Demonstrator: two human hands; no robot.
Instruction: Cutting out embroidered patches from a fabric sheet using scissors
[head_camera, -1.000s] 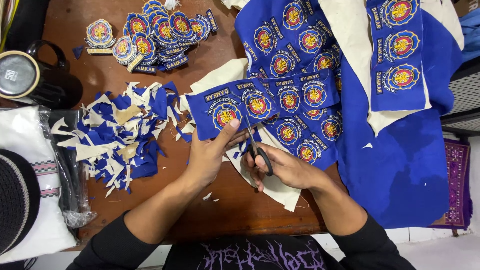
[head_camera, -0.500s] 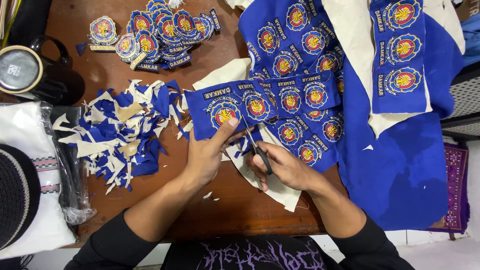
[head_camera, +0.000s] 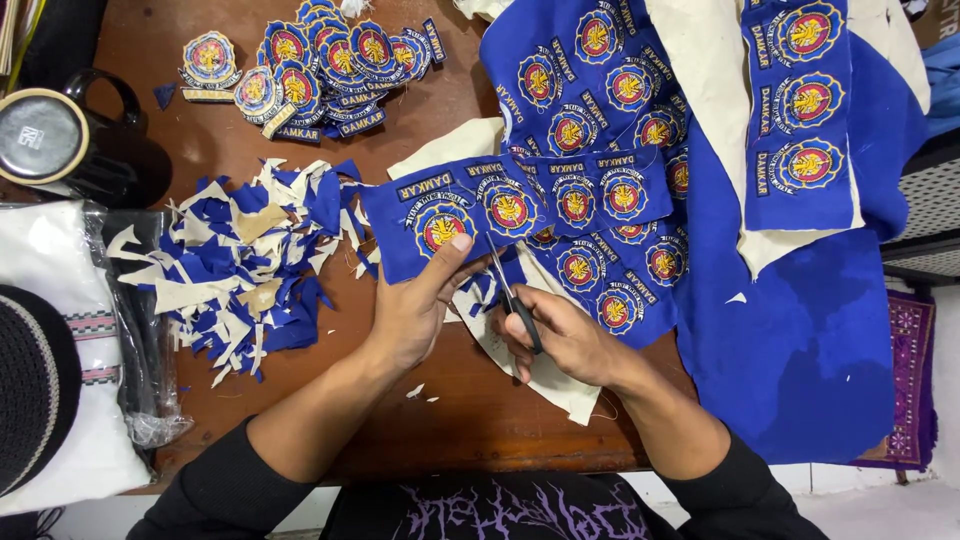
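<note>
left hand (head_camera: 415, 310): palm down on the counter (head_camera: 480, 420), thumb and fingers (head_camera: 458, 243) pressed together on the lower edge of the blue patch strip (head_camera: 470, 205), pinning it beside a round emblem.
right hand (head_camera: 560, 335): fingers curled around the dark handles of the scissors (head_camera: 510, 295); clamped on them.
scissors: blades point up and away from the person, tips at the strip's lower edge, just beside the left thumb; whether the blades are parted is hard to tell, as they look thin and close together.
blue patch strip: blue cloth with round red and yellow embroidered emblems and small lettered bars; lies at the middle of the counter, its right end overlapping the large blue sheet (head_camera: 800, 340).
large blue sheet: spread over the right side of the counter, hanging past its edge; rows of the same emblems in its upper part, cream backing (head_camera: 700, 70) showing between folds.
backing scrap (head_camera: 550, 375): cream piece under the right hand, touching the strip.
offcut heap (head_camera: 240, 265): blue and cream trimmings, left of the left hand, near it but apart.
cut patches (head_camera: 320, 60): pile of finished emblems at the far edge of the counter.
black mug (head_camera: 75, 140): far left, handle up.
plastic bag (head_camera: 140, 330): clear, at the left edge, over white cloth (head_camera: 70, 300).
sleeves (head_camera: 230, 480): black, on both forearms.
</note>
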